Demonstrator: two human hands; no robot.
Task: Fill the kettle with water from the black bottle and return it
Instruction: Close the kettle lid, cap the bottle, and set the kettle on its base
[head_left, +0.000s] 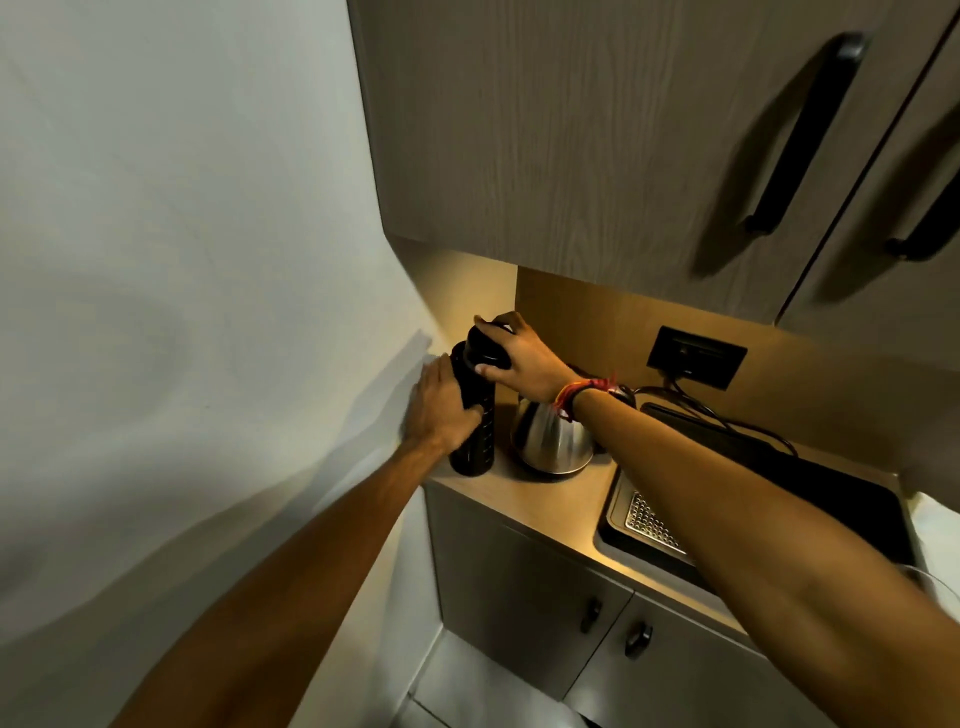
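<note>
Nearest the camera, the two forearms reach in over the surface (550, 499) and a sink (649, 525) with a perforated metal tray lying in it; no water shows in the sink.

Beyond that, the black bottle (475, 441) stands upright on the surface at its left end, just beside the wall. The left hand (441, 410) has its grip wrapped around the bottle's body, and the right hand (519, 358) is clamped over the bottle cap (485, 345) — judging by that, the cap is on and is about to be twisted off. The bottle is opaque, so its contents cannot be told.

Just right of the bottle sits the steel kettle (553, 441) on its base, partly behind the right wrist; its lid and inside are hidden.

The task looks to be at its very start — opening, pouring and putting back all remain.

Farthest back, a wall socket (696, 356) holds a plugged-in cord.
</note>
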